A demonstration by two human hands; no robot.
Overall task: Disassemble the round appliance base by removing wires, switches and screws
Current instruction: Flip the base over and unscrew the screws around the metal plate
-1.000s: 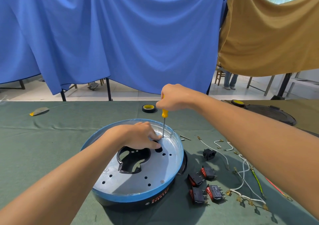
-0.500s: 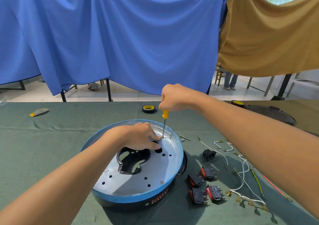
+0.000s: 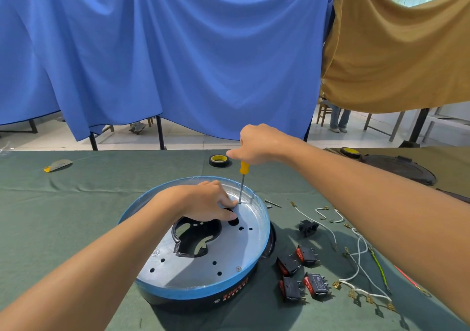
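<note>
The round appliance base, black with a blue rim and a silver metal plate, sits on the green cloth in front of me. My right hand grips the yellow handle of a screwdriver, held upright with its tip on the plate near the far rim. My left hand rests on the plate beside the tip, fingers curled, thumb at a hole. A screw sits in the plate's near right edge. Several removed red-and-black switches and loose wires lie to the right.
A black socket part and a loose screw lie right of the base. A tape roll sits behind it, a scraper at far left, a dark round lid at far right. Blue and tan cloths hang behind.
My right hand has turned slightly on the screwdriver handle. The base and my left hand stay in place.
</note>
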